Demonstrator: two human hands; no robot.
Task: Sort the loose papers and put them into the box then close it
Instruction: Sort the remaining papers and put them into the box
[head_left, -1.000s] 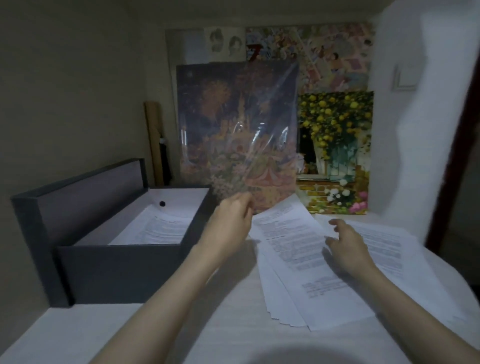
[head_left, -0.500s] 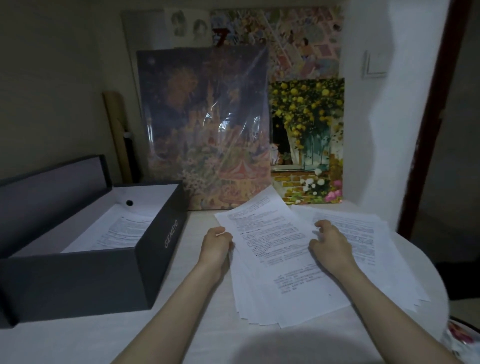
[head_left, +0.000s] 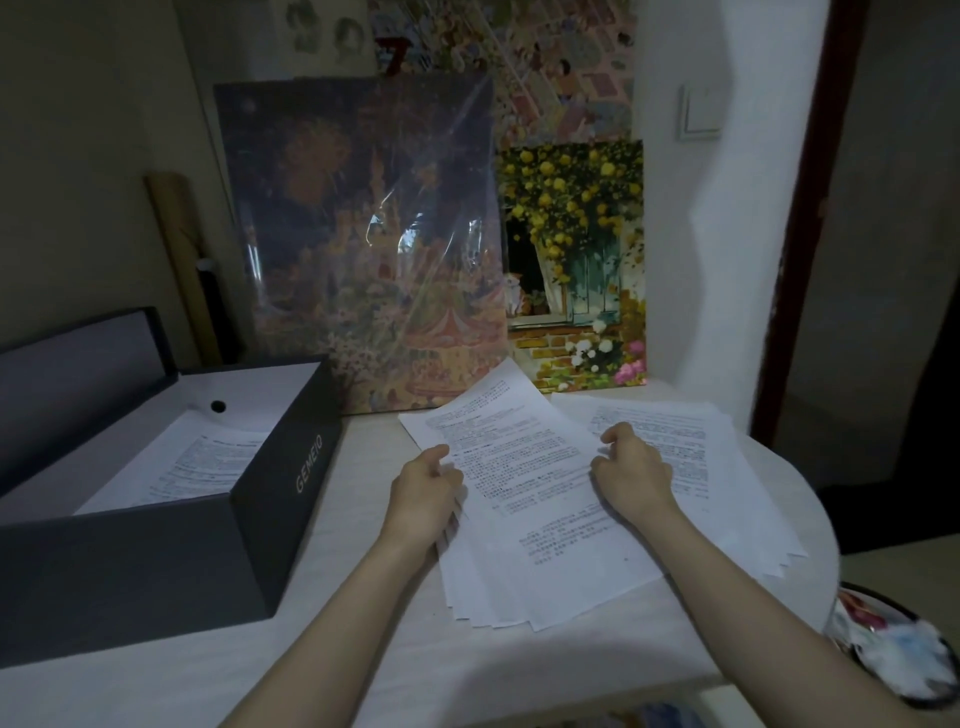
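A fanned pile of loose printed papers (head_left: 524, 499) lies on the white table, with a second spread of sheets (head_left: 696, 457) to its right. My left hand (head_left: 423, 493) grips the left edge of the top sheets with curled fingers. Over on the pile's right side, my right hand (head_left: 631, 467) rests with its fingers bent. The dark grey box (head_left: 171, 551) stands open at the left, its lid (head_left: 78, 384) tilted up behind it. One printed sheet (head_left: 202, 462) lies inside the box.
Two paintings, one plastic-wrapped (head_left: 369, 244) and one of yellow flowers (head_left: 576, 265), lean on the wall behind the papers. A cardboard tube (head_left: 182, 270) stands in the corner. A dark dish (head_left: 898, 644) sits beyond the table's rounded right edge.
My left hand came down from in front of the wrapped painting to the left edge of the pile and took hold of the sheets. The view swung right and down.
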